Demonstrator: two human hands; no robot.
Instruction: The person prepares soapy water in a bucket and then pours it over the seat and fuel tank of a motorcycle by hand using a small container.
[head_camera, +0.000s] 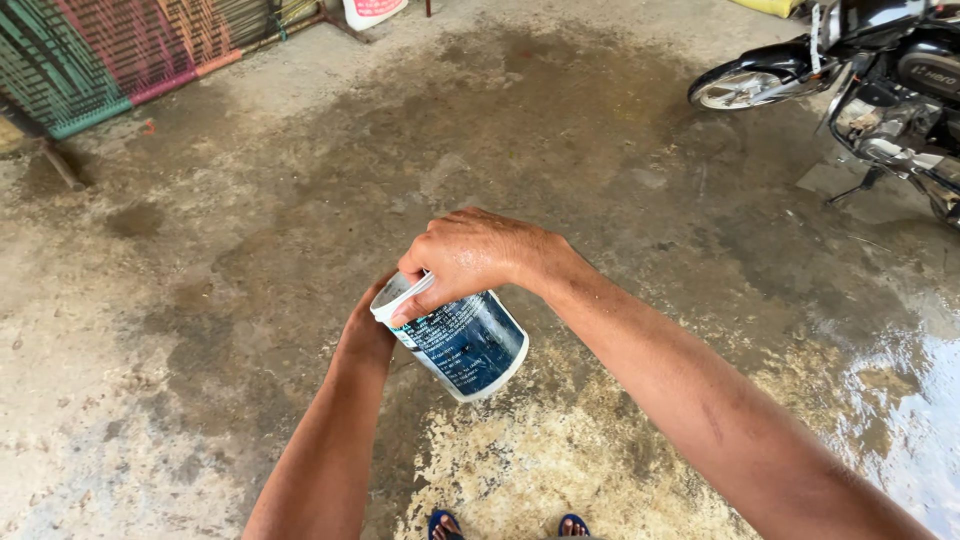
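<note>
Hands first: your right hand (470, 258) is curled over the rim of the tub (455, 340), fingers closed and pinching the white lip at the top edge, thumb side tucked against the mouth. Your left hand (366, 330) is behind and under the tub on the far side, mostly hidden by it, so you look to be cupping its back, though how tightly that grip is closed I cannot tell. The tub itself is a white plastic one with a dark blue printed label, held in the air between both hands above the floor (250, 260), tilted with its mouth up toward the left and its base down toward your right. It touches nothing but your hands. Below it the concrete is patchy, damp and dark in the middle, with a pale yellowish crust just in front of your sandals (505, 524). A shiny wet patch (900, 420) spreads on the right, and a motorbike (860, 80) stands well apart at the top right; a woven cot (130, 50) sits in the far left corner. To handle this well, I'd say keep the left palm firm behind the tub so it cannot twist, keep the right fingers working along the lip rather than yanking one spot, and hold the tilt steady, because wet skin on smooth plastic slips easily.
</note>
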